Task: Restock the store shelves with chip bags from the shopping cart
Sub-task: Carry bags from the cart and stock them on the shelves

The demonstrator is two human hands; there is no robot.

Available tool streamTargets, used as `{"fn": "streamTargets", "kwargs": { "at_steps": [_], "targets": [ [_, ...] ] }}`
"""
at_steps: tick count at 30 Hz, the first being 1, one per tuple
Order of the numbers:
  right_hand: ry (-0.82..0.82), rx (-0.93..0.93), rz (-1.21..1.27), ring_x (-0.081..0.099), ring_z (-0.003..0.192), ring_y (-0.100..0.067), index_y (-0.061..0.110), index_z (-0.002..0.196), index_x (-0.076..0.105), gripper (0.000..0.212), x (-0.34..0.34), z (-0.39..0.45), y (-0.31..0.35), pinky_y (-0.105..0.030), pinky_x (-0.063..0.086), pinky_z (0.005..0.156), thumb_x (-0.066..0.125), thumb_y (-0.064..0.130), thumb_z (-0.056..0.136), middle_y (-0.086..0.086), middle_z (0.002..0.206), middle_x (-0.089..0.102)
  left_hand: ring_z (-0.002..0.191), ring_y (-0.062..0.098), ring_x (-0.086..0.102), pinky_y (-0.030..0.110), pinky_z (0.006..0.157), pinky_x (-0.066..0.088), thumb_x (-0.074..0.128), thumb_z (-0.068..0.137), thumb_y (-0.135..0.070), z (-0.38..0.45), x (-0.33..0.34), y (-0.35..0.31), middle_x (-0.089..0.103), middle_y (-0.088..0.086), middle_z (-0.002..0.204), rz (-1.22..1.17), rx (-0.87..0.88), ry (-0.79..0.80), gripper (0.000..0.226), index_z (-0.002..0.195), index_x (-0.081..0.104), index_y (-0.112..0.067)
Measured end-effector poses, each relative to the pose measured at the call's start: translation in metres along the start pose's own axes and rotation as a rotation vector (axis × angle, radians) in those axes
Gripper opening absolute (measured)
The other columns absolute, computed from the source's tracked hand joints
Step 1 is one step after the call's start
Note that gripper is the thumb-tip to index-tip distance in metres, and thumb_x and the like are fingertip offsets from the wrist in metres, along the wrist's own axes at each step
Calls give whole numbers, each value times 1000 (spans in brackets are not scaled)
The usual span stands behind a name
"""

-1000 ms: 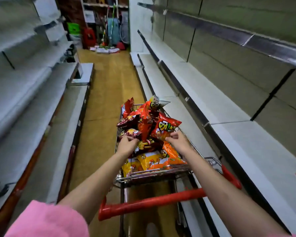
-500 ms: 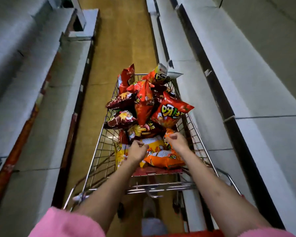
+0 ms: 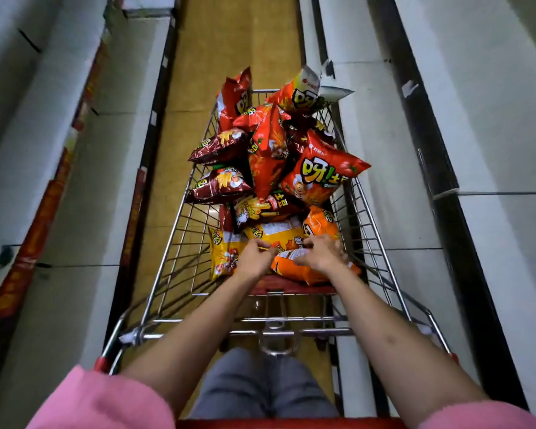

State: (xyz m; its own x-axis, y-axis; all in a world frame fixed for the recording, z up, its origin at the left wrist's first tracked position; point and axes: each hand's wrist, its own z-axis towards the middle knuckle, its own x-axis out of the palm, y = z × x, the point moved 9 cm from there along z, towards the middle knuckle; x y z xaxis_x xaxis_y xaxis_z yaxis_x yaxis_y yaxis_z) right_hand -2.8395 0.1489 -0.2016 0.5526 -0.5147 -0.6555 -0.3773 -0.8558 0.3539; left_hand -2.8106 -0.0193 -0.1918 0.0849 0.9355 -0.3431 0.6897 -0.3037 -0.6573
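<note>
A wire shopping cart (image 3: 180,264) stands in front of me, heaped with chip bags. Red bags (image 3: 319,178) and dark maroon bags (image 3: 218,187) fill its far half. Yellow bags (image 3: 226,252) and an orange bag (image 3: 321,224) lie at the near end. My left hand (image 3: 256,258) pinches the near edge of the middle yellow bag (image 3: 276,233). My right hand (image 3: 321,253), slightly blurred, curls its fingers over the same bag's right end, above another orange bag (image 3: 310,274).
White shelves run along the left (image 3: 75,212) and the right (image 3: 415,150) of the narrow aisle, with red price strips on the left edges. The cart's red handle (image 3: 291,424) is at my waist. Wooden floor (image 3: 235,41) stretches beyond the cart.
My view has tilted down onto the cart. Both hands have dropped from the upper bags to the yellow and orange bags at the near end, and the right hand's fingers have spread.
</note>
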Motion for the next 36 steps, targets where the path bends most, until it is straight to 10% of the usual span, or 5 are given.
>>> {"fn": "streamTargets", "kwargs": {
  "at_steps": [5, 11, 24, 30, 36],
  "targets": [
    [216, 108, -219, -2, 145, -41, 26, 151, 21, 88, 19, -13, -8, -60, 11, 113, 74, 36, 81, -11, 159, 2, 91, 22, 59, 31, 74, 44, 57, 93, -21, -5, -2, -4, 64, 14, 108, 15, 12, 10, 15, 103, 48, -14],
    [-37, 31, -183, 47, 126, -35, 22, 137, 48, 44, -9, -22, 9, -39, 41, 100, 51, 21, 94, -13, 139, 49, 85, 20, 52, 31, 76, 42, 57, 93, -22, -4, -10, -6, 58, 8, 98, -2, 1, -55, 28, 115, 50, -6],
    [-339, 233, 807, 55, 77, -24, -2, 95, 69, 27, -37, -19, -9, -30, 39, 61, 52, 20, 92, -15, 85, 62, 135, 39, 30, 46, 110, 29, 64, 83, -51, -4, -41, 7, 26, 22, 146, -211, -155, -265, 93, 144, 19, 3],
    [-220, 158, 849, 46, 62, -19, 12, 65, 58, 28, -21, -8, -1, -28, 32, 52, 50, 5, 91, -1, 56, 55, 110, 33, 61, 51, 98, 47, 71, 26, -83, 20, -13, 29, 59, 14, 127, -543, -155, -108, 137, 138, 36, -11],
    [-211, 18, 599, 51, 72, -24, 16, 65, 50, 31, -31, -13, 8, -30, 40, 58, 43, 8, 95, -8, 77, 54, 131, 36, 41, 49, 108, 35, 77, 68, -44, -7, -39, 5, 37, 19, 146, -371, -125, -217, 103, 145, 19, -6]
  ]
}}
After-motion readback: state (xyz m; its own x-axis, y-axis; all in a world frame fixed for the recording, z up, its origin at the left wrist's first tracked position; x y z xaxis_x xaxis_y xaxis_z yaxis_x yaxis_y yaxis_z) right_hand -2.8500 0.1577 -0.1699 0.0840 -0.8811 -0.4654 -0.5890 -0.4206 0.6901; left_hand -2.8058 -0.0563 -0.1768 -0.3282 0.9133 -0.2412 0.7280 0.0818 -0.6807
